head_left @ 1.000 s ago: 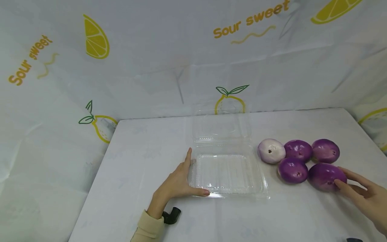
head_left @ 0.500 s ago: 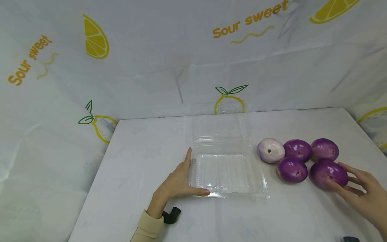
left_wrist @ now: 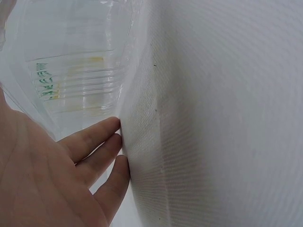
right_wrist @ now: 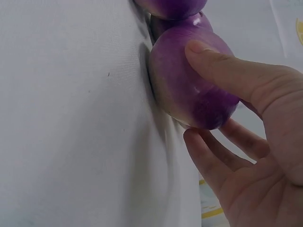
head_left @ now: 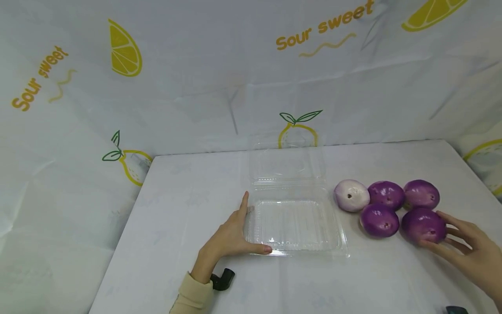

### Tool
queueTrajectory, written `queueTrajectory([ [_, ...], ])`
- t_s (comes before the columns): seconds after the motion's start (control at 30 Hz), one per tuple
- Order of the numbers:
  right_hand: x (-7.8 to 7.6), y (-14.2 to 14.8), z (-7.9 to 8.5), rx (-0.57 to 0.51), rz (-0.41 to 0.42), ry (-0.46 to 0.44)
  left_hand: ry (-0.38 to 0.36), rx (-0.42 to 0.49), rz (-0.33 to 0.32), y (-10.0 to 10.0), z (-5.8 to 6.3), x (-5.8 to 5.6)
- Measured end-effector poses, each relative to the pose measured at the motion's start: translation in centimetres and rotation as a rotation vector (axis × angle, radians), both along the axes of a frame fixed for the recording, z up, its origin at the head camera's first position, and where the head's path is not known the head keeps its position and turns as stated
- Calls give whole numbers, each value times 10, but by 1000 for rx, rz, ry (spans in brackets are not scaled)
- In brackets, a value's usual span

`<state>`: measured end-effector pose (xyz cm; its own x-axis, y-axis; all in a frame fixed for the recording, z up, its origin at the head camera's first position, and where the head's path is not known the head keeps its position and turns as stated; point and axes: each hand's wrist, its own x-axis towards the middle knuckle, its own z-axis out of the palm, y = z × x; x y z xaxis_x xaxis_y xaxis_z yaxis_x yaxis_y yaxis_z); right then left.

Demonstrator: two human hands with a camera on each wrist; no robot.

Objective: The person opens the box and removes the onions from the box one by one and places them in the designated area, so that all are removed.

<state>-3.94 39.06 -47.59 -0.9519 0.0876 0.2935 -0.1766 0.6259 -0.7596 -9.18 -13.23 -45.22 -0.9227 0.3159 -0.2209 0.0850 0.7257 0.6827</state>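
Observation:
A clear plastic clamshell box (head_left: 292, 224) lies with its lid (head_left: 286, 163) folded back. My left hand (head_left: 229, 237) rests against its left side and near corner, the thumb straight along the front rim. In the left wrist view the fingers (left_wrist: 90, 137) lie extended beside the box wall. At the right, my right hand (head_left: 470, 248) has thumb and fingers curved around a glossy, round purple vegetable (head_left: 422, 224). The thumb (right_wrist: 222, 66) presses on its upper side in the right wrist view, the fingers underneath. It is the near right one of a cluster of similar vegetables.
A whitish round vegetable (head_left: 351, 196) sits at the cluster's left end, nearest the box. Purple ones (head_left: 386, 195) (head_left: 422, 194) (head_left: 379, 221) lie close beside it. Behind the white-covered table (head_left: 188, 192) hangs a lemon-print cloth (head_left: 188, 65).
My right hand's hold on the purple vegetable has shifted, its thumb moving left, and the vegetable has turned slightly in place. The left hand and box have not moved.

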Motion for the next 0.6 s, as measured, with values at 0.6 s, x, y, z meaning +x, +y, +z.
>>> queueTrajectory([
  [0.6,-1,-7,1,41,15,-12,-6,17,2,-1,1,0],
])
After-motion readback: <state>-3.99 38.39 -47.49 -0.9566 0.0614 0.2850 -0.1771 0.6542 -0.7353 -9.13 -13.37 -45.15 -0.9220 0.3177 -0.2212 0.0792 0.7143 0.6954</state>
